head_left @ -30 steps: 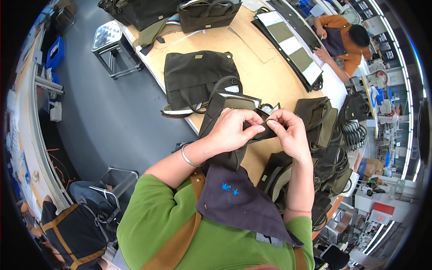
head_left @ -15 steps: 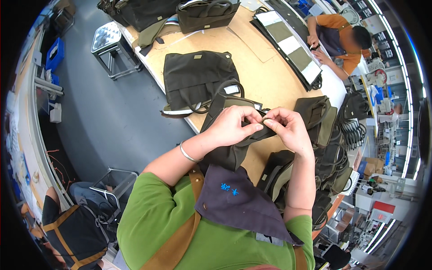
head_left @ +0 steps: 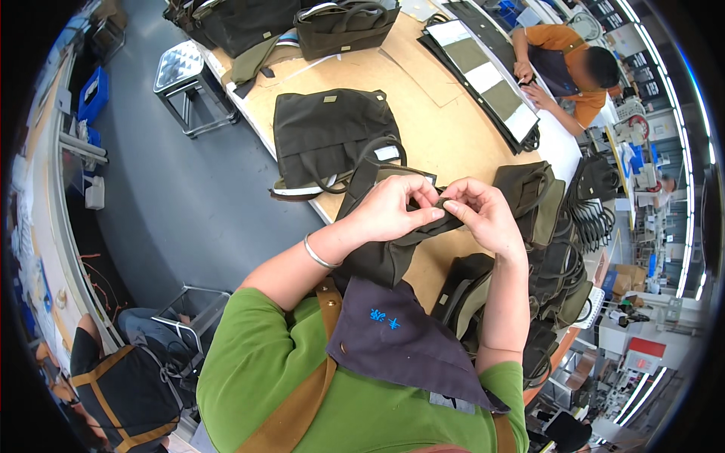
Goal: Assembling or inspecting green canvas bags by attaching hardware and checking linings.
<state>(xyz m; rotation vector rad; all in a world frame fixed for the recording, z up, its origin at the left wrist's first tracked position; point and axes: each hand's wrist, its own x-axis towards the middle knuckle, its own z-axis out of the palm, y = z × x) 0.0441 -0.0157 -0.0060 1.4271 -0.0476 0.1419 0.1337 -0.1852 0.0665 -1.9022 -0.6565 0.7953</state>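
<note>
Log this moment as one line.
left hand: pinching dark bag | right hand: pinching same bag | second bag: lying on pale table beyond

Here's a metal-topped stool (head_left: pixel 180 66) on the grey floor (head_left: pixel 226 189)!
Over at left, a blue bin (head_left: pixel 94 94); away at upper right, a co-worker in orange (head_left: pixel 563 68).

held handbag (head_left: pixel 380 262), dark blackish olive; short-sleeved shirt (head_left: pixel 245 351), plain green; apron (head_left: pixel 408 343), dark purple-grey with blue embroidery (head_left: pixel 386 319) and tan-brown straps (head_left: pixel 298 404); bangle (head_left: pixel 319 254), silver; tabletop (head_left: pixel 423 128), pale tan; laid-out panels (head_left: pixel 501 104), alternating olive and white rectangles; floor (head_left: pixel 204 204), blue-grey; stool seat (head_left: pixel 179 66), silver; co-worker's shirt (head_left: pixel 557 38), orange; plastic bin (head_left: pixel 94 98), blue.
</note>
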